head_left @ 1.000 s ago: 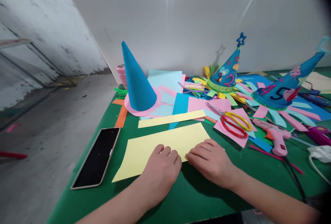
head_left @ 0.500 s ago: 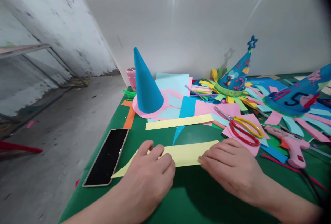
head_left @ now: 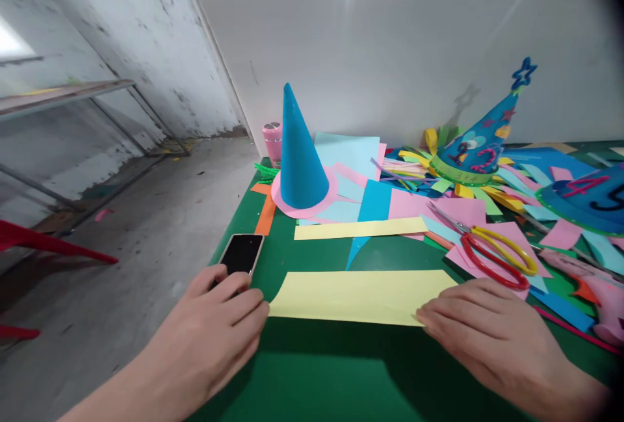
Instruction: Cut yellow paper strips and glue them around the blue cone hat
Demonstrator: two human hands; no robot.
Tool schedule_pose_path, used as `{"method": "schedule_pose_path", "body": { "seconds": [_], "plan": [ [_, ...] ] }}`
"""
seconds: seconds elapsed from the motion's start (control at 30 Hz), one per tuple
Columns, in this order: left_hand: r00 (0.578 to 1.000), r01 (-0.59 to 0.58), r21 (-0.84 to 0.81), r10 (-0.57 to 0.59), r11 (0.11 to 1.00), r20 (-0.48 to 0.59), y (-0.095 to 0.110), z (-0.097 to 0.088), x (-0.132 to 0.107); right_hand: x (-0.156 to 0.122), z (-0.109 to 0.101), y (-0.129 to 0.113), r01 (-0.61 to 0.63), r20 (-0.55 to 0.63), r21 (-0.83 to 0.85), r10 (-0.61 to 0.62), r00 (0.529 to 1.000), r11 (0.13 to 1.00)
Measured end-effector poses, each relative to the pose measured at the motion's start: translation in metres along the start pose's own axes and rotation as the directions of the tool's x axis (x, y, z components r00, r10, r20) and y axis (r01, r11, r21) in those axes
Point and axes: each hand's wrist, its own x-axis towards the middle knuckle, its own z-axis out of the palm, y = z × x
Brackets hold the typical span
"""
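Note:
A yellow paper sheet (head_left: 358,295) lies folded into a long strip on the green table mat (head_left: 341,376). My left hand (head_left: 214,331) lies palm down at the strip's left end, its fingertips touching the rounded fold. It covers the near part of a black phone (head_left: 241,253). My right hand (head_left: 482,337) lies flat at the strip's right end, fingers pressing the near right corner. Neither hand grips anything.
A second yellow strip (head_left: 361,228) lies just behind. A plain blue cone on a pink disc (head_left: 299,155), red and yellow scissors (head_left: 494,253), a pink glue gun (head_left: 592,289), decorated blue cone hats (head_left: 480,142) and paper scraps fill the back and right. A white board (head_left: 414,51) walls the rear. The table's left edge drops to the floor.
The flat yellow sheet was folded over toward me into a strip. My hands slid apart along it, left to the left end over the phone, right to the right corner.

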Motion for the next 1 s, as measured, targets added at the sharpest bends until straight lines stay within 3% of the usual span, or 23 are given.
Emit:
{"method": "schedule_pose_path", "body": {
  "seconds": [0.1, 0.17, 0.3, 0.4, 0.43, 0.5, 0.6, 0.77, 1.0],
  "plan": [
    [0.998, 0.012, 0.033, -0.014, 0.999, 0.058, -0.01, -0.007, -0.006, -0.004, 0.001, 0.001, -0.008, -0.015, -0.019, 0.008, 1.0, 1.0],
    [0.999, 0.049, 0.033, -0.049, 0.998, 0.007, -0.007, -0.009, -0.005, -0.006, 0.001, 0.002, -0.014, -0.023, -0.025, 0.014, 1.0, 1.0],
    [0.992, 0.023, -0.113, -0.036, 0.993, -0.121, 0.032, 0.003, 0.012, -0.008, 0.001, 0.0, -0.025, -0.028, -0.033, 0.024, 0.999, 0.999],
    [0.994, -0.05, -0.08, 0.042, 0.996, -0.097, 0.068, 0.022, 0.034, -0.005, 0.001, -0.004, -0.021, -0.043, -0.042, 0.019, 0.999, 0.999],
    [0.987, -0.069, -0.046, 0.062, 0.997, -0.147, 0.076, 0.028, 0.04, -0.004, 0.002, -0.005, -0.021, -0.042, -0.043, 0.019, 0.999, 0.999],
    [0.985, -0.135, -0.035, 0.13, 0.99, -0.114, 0.086, 0.036, 0.05, 0.001, 0.003, -0.01, -0.028, -0.05, -0.044, 0.026, 0.998, 0.999],
    [0.982, -0.188, -0.051, 0.186, 0.981, -0.042, 0.087, 0.04, 0.056, 0.011, 0.007, -0.02, -0.051, -0.054, -0.006, 0.05, 0.997, 0.999],
    [0.985, -0.169, -0.116, 0.172, 0.979, 0.018, 0.081, 0.037, 0.055, 0.03, 0.012, -0.033, -0.038, 0.007, 0.085, 0.038, 0.999, 0.996],
    [0.986, -0.133, -0.237, 0.153, 0.962, 0.07, 0.072, 0.025, 0.059, 0.031, 0.004, -0.02, -0.033, 0.052, 0.031, 0.031, 0.998, 0.999]
  ]
}}
